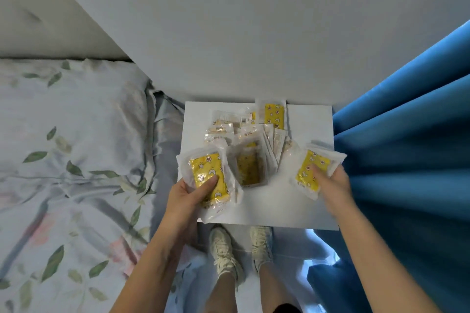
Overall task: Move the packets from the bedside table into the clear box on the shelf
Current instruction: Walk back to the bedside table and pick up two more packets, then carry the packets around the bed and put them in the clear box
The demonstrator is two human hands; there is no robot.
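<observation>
At frame centre, white bedside table (305, 211) against the grey wall (254, 33), strewn with clear packets. Loose pile of packets (250, 134) across its upper middle; one yellow-printed packet (274, 114) at the top edge by the wall. Left hand (189, 198) at lower-left corner of the table, thumb over a small stack of yellow packets (207, 175), fingers curled beneath, gripping. Right hand (330, 180) at right edge, thumb pressing on another yellow packet (310, 173), fingers folded round a few. Left of frame: floral bedding (71, 147). Right: blue curtain (407, 147). Bottom centre: pale trainers (223, 249) on floor
</observation>
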